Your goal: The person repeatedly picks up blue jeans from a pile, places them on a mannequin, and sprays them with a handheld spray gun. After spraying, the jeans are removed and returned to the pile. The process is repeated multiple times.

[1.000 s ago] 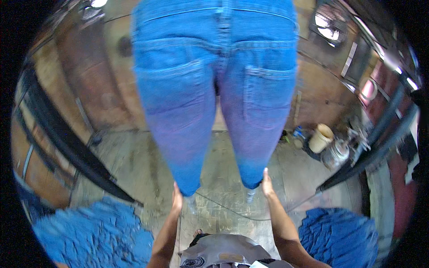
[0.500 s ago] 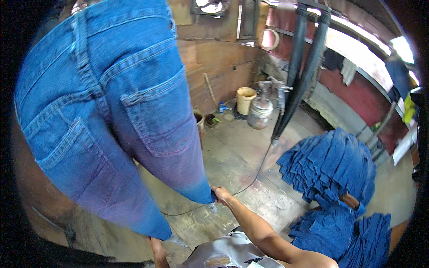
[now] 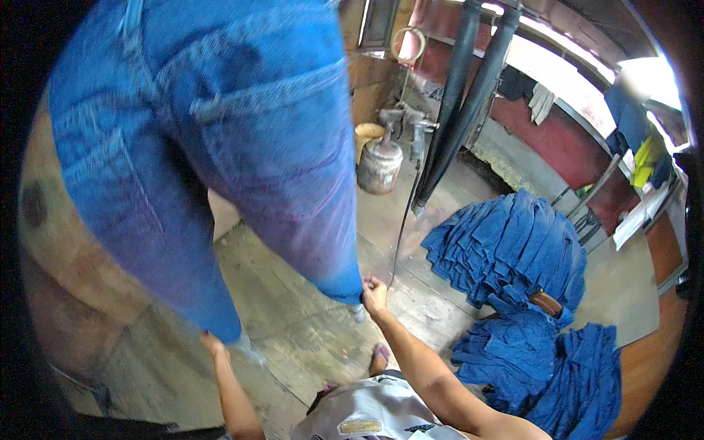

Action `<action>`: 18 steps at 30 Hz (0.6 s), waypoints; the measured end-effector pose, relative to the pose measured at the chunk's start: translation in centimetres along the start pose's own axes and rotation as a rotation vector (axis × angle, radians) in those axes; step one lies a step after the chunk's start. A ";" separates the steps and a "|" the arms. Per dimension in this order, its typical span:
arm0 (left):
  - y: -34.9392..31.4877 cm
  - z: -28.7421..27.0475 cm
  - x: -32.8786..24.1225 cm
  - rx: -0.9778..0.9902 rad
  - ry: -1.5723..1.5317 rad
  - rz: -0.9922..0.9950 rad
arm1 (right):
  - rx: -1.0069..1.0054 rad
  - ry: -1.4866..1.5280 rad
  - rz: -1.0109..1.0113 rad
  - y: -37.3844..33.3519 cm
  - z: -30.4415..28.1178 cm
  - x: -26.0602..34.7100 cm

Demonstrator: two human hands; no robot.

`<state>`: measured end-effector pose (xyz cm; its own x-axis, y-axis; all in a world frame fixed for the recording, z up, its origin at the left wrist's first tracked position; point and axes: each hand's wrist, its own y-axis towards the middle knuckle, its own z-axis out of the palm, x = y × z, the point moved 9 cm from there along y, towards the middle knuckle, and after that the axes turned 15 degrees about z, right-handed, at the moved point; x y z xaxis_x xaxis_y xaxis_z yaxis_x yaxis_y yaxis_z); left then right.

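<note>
A pair of blue jeans [image 3: 271, 139] with a purplish cast on the seat and thighs fills the left and upper middle, its back pockets facing me. The legs look filled out, and a pale, see-through tip shows below each hem. At the left leg's hem, my left hand [image 3: 213, 345] is closed on the edge of the cloth. My right hand [image 3: 375, 295] pinches the other hem at its outer side. What holds the jeans up is outside the picture.
Blue denim garments lie in a large pile [image 3: 513, 249] at right, with more denim [image 3: 513, 359] nearer me. A spray gun with a metal cup [image 3: 380, 165] hangs beside thick black hoses [image 3: 462, 95]. Behind it stands a yellowish bucket [image 3: 364, 136]. A thin hose [image 3: 400, 242] runs down to the floor.
The view has shifted, and the jeans stand higher in it. Both hems, with my hands on them, are higher and farther apart. My sandalled foot has come into view.
</note>
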<state>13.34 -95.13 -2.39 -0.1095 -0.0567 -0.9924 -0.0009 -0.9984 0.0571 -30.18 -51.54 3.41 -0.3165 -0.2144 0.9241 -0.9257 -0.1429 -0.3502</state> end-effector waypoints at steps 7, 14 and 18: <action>-2.2 5.5 3.5 0.093 0.033 0.039 | -0.037 -0.166 -0.195 0.1 -2.6 -0.6; -9.7 3.9 6.2 -0.090 0.111 0.073 | 0.182 -0.138 -0.153 1.6 0.4 -3.1; -13.4 0.0 7.2 -0.215 0.154 0.056 | 0.249 -0.200 -0.249 2.5 2.5 -3.2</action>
<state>12.53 -82.14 -10.34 0.0490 -0.0960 -0.9942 0.2140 -0.9712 0.1044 -30.95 -53.59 -0.75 -0.0200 -0.3243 0.9457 -0.8827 -0.4385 -0.1690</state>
